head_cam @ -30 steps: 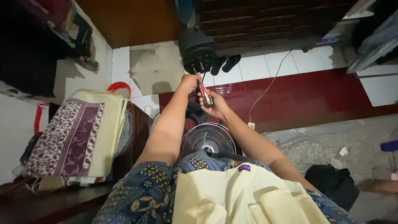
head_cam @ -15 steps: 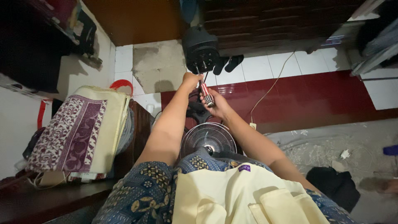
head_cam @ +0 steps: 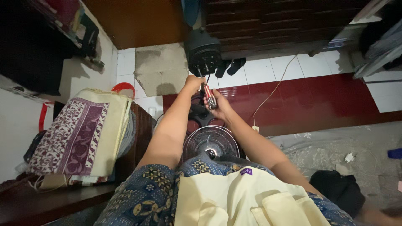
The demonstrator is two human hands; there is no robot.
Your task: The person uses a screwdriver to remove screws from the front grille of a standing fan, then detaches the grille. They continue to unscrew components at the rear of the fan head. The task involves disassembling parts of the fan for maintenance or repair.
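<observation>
A black fan motor housing (head_cam: 203, 56) stands upright in front of me, its flat face with several holes turned my way. My right hand (head_cam: 218, 104) is shut on a screwdriver (head_cam: 209, 96) with a red and black handle, its shaft pointing up at the underside of the housing. My left hand (head_cam: 193, 84) is closed just left of the shaft, near the tip; what it grips is hidden. A round wire fan grille (head_cam: 210, 142) lies on the floor below my forearms, against my patterned lap.
A folded purple and cream cloth (head_cam: 81, 134) sits on a red-handled bag at my left beside a dark wooden bench (head_cam: 63, 201). A white cable (head_cam: 274, 86) runs over red floor tiles. Black sandals (head_cam: 230, 67) lie by a dark wood cabinet (head_cam: 276, 21). A black bag (head_cam: 339, 188) rests at right.
Both hands and the screwdriver stay at the fan motor housing, almost unmoved. The view has shifted only slightly.
</observation>
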